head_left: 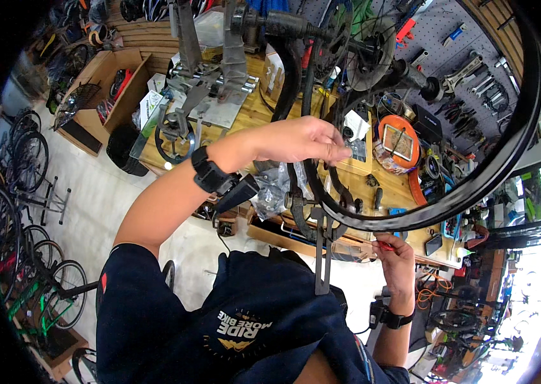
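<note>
1. The left hand (299, 141) is pinched, fingertips together, on the inner edge of the large black metal bicycle rim (504, 160), which arcs from that pinch up to the right and around over the bench.
2. The right hand (395, 259) is closed around a small red-handled tool (385, 246), its tip pointing up at the lowest part of the rim, just below and to the right of the left hand's pinch.
3. Directly under the left hand's grip, the rim sits between the dark upright arms of a stand (321, 249) that rises in front of the person's dark shirt.
4. Beyond the grip lies the wooden workbench (254, 109), with an orange round tray (398, 144) just to the right of the pinch and clear plastic bags (273, 189) just below it.
5. Judging by this, the work on the rim looks to be under way: both hands are engaged at one spot, and the pictures cannot show how much of the rim is finished.
</note>
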`<state>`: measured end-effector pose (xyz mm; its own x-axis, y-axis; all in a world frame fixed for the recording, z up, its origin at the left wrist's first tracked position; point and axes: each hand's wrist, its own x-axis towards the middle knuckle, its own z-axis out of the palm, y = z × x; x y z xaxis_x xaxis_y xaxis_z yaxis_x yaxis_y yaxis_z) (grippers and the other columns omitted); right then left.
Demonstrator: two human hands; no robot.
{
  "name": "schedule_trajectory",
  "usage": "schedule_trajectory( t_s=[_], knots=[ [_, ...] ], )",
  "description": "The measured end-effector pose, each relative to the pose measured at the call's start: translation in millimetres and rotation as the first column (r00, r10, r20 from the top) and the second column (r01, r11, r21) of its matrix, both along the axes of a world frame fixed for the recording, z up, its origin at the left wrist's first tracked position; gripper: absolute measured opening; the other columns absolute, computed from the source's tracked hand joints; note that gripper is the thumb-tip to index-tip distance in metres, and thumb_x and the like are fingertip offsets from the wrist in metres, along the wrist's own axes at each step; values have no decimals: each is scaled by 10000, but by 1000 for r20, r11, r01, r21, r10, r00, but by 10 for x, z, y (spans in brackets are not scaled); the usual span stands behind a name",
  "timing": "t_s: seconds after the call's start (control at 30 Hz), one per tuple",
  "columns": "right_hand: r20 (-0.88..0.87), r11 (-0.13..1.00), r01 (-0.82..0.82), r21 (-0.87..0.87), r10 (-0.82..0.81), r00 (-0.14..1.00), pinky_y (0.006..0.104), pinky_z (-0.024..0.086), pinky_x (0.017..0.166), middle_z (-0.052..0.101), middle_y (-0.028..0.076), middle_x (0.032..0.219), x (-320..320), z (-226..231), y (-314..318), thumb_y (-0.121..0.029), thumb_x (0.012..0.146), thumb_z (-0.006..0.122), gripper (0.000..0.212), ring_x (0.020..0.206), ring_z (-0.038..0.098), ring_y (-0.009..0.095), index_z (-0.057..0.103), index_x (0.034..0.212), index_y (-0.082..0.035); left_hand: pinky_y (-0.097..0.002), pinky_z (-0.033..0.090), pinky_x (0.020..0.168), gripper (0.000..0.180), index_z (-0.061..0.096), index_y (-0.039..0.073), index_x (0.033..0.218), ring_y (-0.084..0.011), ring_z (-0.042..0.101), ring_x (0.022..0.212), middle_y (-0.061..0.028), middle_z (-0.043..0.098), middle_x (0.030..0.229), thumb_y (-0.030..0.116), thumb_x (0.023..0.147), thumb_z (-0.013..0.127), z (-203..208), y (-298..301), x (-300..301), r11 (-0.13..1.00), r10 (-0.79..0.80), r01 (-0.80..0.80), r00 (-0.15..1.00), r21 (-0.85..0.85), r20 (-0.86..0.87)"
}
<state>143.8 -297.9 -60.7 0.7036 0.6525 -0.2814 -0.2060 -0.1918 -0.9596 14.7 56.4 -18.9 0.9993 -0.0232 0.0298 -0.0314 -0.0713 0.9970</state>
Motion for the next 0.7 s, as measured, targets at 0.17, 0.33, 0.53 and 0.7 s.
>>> schedule_trajectory(
  t_s=[0.17, 0.33, 0.53, 0.7],
  knots=[
    [-72, 996, -21, 82, 27, 997, 295, 533, 891, 690, 142, 1007, 40, -132, -5, 127, 831, 572, 255, 927, 670, 202, 640, 1068, 65, -317, 437, 993, 579, 424, -2, 1405, -161, 568, 1134, -104, 622, 1241, 198, 918, 666, 671, -120, -181, 975, -85, 139, 954, -172, 288],
    [-47, 990, -62, 127, 68, 997, 285, 556, 824, 698, 141, 973, 16, -186, 48, 68, 848, 633, 201, 889, 683, 199, 649, 1048, 49, -350, 462, 975, 792, 395, -87, 1389, -265, 559, 1183, -206, 570, 1280, 367, 839, 742, 959, -104, 80, 877, -27, -374, 586, 300, 810],
    [-68, 995, -7, 104, 14, 998, 281, 583, 731, 691, 158, 954, 12, -238, 55, -17, 930, 595, 150, 830, 693, 211, 634, 1052, 61, -383, 383, 1082, 777, 205, -72, 1459, -333, 468, 1282, -280, 432, 1395, 365, 930, 568, 1451, 14, 24, 596, -68, -633, 574, 495, 816],
    [-99, 996, 11, 93, -1, 995, 287, 589, 700, 680, 168, 932, 22, -304, 59, -28, 951, 567, 152, 800, 695, 223, 620, 1048, 78, -432, 303, 1130, 718, 241, -104, 1411, -357, 324, 1365, -286, 282, 1464, 341, 943, 554, 1469, 157, -224, 721, -246, -425, 581, 547, 776]
  ],
)
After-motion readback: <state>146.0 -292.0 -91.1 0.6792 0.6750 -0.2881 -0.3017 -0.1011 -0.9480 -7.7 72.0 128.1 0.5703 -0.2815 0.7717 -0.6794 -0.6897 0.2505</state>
